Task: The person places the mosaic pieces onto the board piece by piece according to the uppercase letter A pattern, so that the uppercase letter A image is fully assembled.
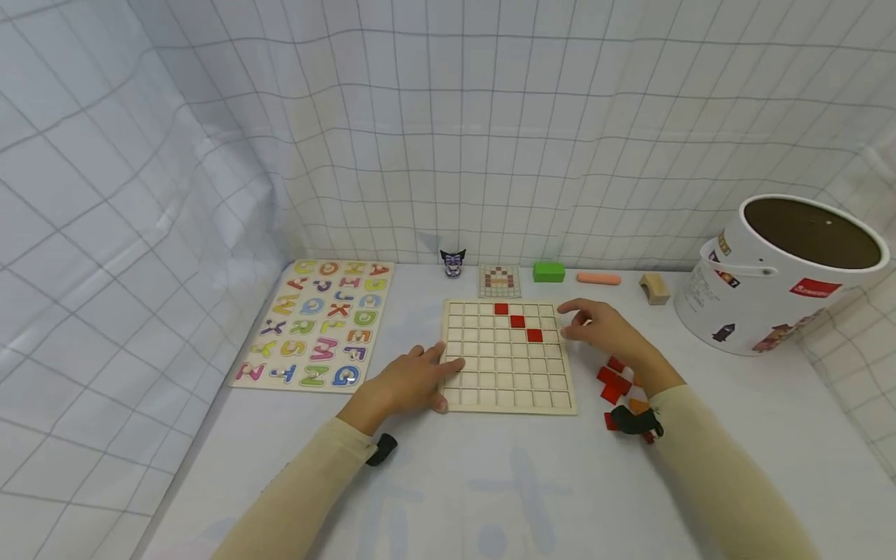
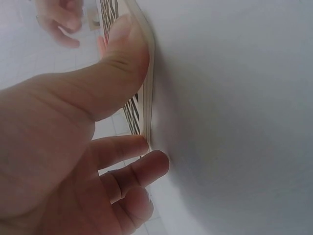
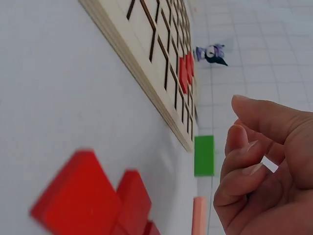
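Observation:
A light wooden grid board [image 1: 504, 389] lies flat, with red square tiles [image 1: 517, 321] set in a diagonal line in its upper part. My left hand [image 1: 413, 381] rests on the board's left side, its index finger over the squares and its thumb at the near corner. In the left wrist view the thumb [image 2: 120, 68] lies along the board's edge. My right hand [image 1: 598, 330] hovers by the upper right edge of the board, fingers loosely bent, with nothing seen between thumb and fingertips. Loose red tiles [image 3: 80, 196] lie to the board's right, partly under the right forearm.
An alphabet puzzle board [image 1: 362, 311] lies at left. Behind the grid board are a small purple-and-black figure [image 1: 453, 263], a pattern card [image 1: 499, 281], a green block [image 1: 549, 272], an orange stick [image 1: 598, 278] and a wooden arch block [image 1: 655, 288]. A white bucket [image 1: 721, 299] stands far right.

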### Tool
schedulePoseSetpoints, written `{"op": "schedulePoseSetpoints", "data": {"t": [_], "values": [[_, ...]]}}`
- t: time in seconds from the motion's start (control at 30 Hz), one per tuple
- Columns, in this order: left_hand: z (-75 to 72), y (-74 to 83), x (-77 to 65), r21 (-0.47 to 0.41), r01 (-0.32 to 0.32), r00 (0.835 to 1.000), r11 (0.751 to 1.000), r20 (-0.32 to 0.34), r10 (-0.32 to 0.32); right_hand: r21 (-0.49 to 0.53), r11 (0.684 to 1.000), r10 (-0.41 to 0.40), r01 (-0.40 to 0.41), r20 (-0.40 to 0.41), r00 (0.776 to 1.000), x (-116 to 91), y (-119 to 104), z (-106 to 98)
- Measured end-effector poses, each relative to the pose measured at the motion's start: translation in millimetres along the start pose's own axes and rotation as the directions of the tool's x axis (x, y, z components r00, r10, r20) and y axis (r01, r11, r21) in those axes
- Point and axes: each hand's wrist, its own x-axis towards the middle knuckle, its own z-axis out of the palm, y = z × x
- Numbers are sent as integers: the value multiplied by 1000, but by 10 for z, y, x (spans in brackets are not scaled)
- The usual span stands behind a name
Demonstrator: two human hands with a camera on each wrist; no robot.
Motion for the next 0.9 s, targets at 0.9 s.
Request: {"op": "schedulePoseSetpoints", "data": {"t": [0.9], "values": [[-23,10,5,-6,4,1000,1000,9,-4,-128,992,24,-3,167,986,-595,639,-410]]}}
